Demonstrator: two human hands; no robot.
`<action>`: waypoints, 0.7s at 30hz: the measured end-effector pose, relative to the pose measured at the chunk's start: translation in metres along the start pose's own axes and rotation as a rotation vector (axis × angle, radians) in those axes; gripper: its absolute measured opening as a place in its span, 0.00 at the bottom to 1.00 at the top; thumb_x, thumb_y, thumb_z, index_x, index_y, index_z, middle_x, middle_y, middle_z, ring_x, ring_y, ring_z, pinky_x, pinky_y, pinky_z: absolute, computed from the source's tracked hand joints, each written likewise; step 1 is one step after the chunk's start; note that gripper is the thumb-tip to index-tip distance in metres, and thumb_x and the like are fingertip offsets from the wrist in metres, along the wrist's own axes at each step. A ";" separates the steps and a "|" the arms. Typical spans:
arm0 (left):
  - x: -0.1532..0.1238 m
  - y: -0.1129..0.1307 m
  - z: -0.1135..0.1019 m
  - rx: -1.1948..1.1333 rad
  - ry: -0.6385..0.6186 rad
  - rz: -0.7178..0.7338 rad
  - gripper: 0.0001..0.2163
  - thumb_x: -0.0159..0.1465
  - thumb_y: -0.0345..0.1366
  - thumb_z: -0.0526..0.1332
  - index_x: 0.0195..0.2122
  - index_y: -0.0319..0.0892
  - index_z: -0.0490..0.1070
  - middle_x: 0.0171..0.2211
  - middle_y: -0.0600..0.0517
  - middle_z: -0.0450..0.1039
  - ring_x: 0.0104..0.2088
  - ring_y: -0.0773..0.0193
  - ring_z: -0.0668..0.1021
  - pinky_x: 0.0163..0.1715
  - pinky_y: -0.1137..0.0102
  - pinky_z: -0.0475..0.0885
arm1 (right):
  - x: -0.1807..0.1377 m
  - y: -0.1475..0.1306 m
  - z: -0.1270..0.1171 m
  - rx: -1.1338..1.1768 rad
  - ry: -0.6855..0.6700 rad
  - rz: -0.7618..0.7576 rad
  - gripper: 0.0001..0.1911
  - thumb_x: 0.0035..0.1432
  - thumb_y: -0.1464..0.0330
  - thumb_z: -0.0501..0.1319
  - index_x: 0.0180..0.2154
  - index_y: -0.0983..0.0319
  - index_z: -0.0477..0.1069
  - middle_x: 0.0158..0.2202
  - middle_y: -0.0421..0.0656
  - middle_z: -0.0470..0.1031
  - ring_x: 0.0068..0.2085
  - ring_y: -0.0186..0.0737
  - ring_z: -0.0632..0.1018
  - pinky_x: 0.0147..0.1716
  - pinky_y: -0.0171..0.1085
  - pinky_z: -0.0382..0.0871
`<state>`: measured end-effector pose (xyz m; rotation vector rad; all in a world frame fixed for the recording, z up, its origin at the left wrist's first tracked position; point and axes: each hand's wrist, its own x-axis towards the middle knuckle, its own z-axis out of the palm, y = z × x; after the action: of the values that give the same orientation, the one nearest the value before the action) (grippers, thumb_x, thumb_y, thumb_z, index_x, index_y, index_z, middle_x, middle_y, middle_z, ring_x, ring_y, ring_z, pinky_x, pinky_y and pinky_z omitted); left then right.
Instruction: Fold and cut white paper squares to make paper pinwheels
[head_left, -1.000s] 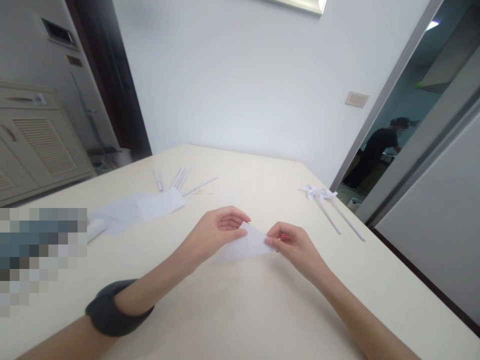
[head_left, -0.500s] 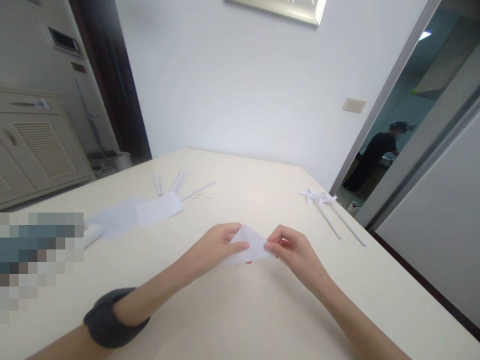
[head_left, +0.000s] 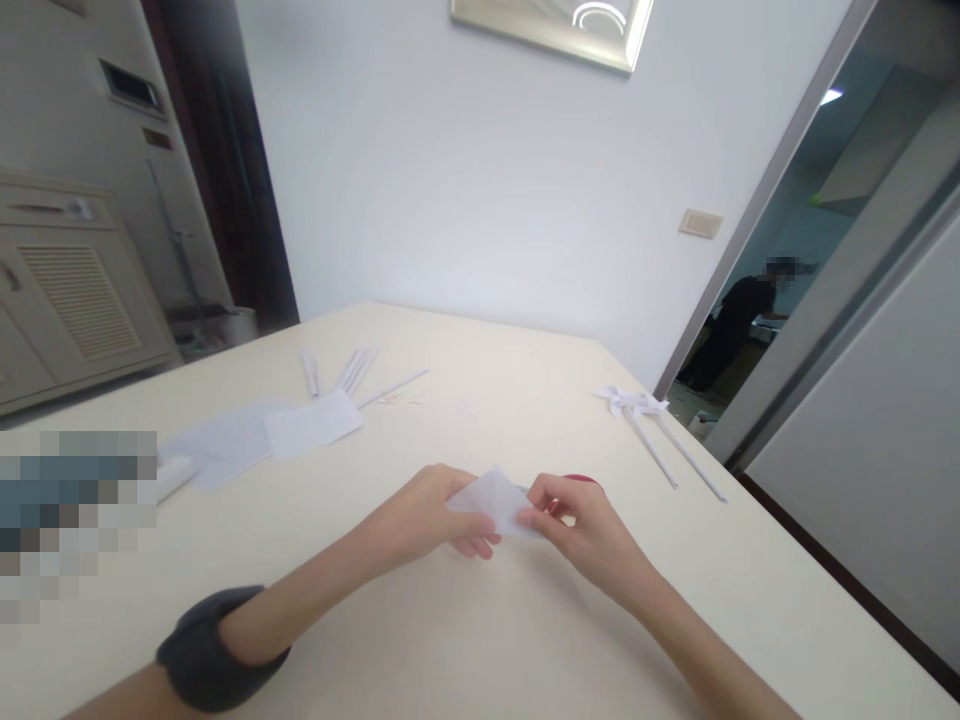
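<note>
Over the pale table (head_left: 450, 640), my left hand (head_left: 435, 515) and right hand (head_left: 576, 520) are pinching one seemingly folded, unmounted paper (head_left: 496, 493), while two assembled pinwheels (head_left: 616, 400) are lying rightward and plain sheets (head_left: 315, 426) leftward.

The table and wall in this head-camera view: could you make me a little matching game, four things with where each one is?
Things:
1. pointed paper
2. black band
3. two pinwheels
4. light switch

Places:
A. on the wall
B. around the left forearm
C. near the right edge of the table
D. held by the left hand and right hand

Pairs: 1-D, 2-B, 3-C, 4-A
</note>
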<state>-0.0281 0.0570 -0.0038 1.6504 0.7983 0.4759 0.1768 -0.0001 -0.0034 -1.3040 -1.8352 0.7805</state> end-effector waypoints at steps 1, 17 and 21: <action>0.000 -0.001 0.000 0.001 0.008 0.002 0.07 0.56 0.35 0.63 0.35 0.40 0.78 0.32 0.49 0.82 0.34 0.54 0.83 0.36 0.65 0.79 | 0.000 0.001 0.001 0.000 -0.025 0.013 0.09 0.56 0.69 0.62 0.24 0.60 0.68 0.24 0.37 0.75 0.28 0.36 0.73 0.28 0.34 0.61; 0.000 -0.004 -0.007 0.015 -0.091 -0.071 0.07 0.52 0.35 0.67 0.33 0.43 0.80 0.32 0.51 0.82 0.40 0.50 0.82 0.41 0.64 0.77 | 0.000 0.012 -0.003 0.195 -0.273 0.180 0.03 0.53 0.70 0.62 0.30 0.62 0.75 0.22 0.38 0.75 0.27 0.40 0.77 0.29 0.36 0.69; 0.003 -0.008 -0.008 0.010 -0.122 -0.092 0.07 0.51 0.34 0.67 0.32 0.43 0.80 0.31 0.51 0.82 0.40 0.50 0.82 0.39 0.65 0.77 | 0.000 0.014 -0.004 0.323 -0.407 0.222 0.06 0.52 0.69 0.65 0.34 0.62 0.77 0.27 0.40 0.79 0.32 0.41 0.80 0.35 0.38 0.73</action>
<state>-0.0337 0.0655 -0.0097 1.6275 0.7830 0.3046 0.1869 0.0046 -0.0124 -1.2093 -1.7810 1.4872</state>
